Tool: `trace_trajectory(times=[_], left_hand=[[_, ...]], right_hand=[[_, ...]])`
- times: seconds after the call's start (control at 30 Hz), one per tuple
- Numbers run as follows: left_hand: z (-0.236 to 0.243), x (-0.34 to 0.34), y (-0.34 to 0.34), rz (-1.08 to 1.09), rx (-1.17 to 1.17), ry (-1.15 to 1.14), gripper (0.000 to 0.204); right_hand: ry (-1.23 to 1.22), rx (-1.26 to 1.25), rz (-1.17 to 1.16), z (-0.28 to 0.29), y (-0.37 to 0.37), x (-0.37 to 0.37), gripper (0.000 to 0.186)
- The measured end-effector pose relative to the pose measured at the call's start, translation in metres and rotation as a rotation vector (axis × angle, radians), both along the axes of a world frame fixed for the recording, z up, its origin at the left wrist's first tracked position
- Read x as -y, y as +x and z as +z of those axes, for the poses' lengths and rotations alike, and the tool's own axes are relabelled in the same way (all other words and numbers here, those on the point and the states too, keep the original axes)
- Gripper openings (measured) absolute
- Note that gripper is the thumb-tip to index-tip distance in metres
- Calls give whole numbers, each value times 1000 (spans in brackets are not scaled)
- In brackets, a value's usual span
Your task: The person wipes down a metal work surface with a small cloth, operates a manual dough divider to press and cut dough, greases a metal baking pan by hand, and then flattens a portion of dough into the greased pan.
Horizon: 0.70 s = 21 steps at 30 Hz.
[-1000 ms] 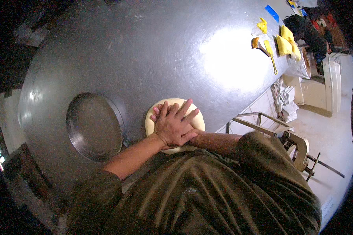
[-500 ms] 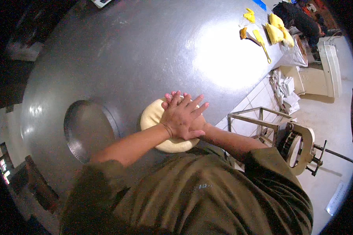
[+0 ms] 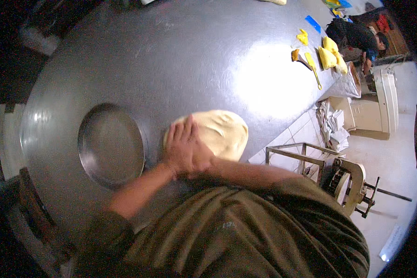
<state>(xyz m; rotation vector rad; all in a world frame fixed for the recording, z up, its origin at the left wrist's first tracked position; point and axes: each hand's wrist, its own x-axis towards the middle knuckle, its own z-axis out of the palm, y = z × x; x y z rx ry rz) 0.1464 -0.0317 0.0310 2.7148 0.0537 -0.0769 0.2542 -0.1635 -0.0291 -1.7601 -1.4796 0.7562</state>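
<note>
A round, pale yellow slab of dough point(image 3: 227, 134) lies on the metal table in front of me, with shallow dents in its upper face. My left hand point(image 3: 177, 150) rests on the dough's left side, fingers stretched out and slightly blurred. Crossing in from the right, my right hand point(image 3: 202, 157) lies flat against the dough and overlaps the left one. The left hand covers most of its fingers. Neither hand grasps anything; both press on the dough's near left part.
A round metal pan point(image 3: 111, 143) stands left of the dough on the steel table point(image 3: 171, 60). Far right lie yellow-filled bags point(image 3: 328, 58), a yellow spatula point(image 3: 312, 69) and a brush point(image 3: 301, 59). A metal-framed machine point(image 3: 347, 180) stands at right. Another person point(image 3: 356, 34) bends over behind.
Both hands have shifted left and toward me, from the dough's middle to its near left part. More of the dough's right side is uncovered. The view has tilted slightly.
</note>
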Motion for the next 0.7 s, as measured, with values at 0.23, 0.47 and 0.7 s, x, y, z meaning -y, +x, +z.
trace_trajectory(times=[0.23,0.47,0.7], left_hand=[[19,-17,86,119,-213,-45,114],[2,-7,143,207,-13,183,117],[-4,-8,93,155,-83,193,104]], right_hand=[[-210,197,335,62,56,-34,107],[51,582,249,55,130,-30,115],[-144,803,-188,45,95,23,83]])
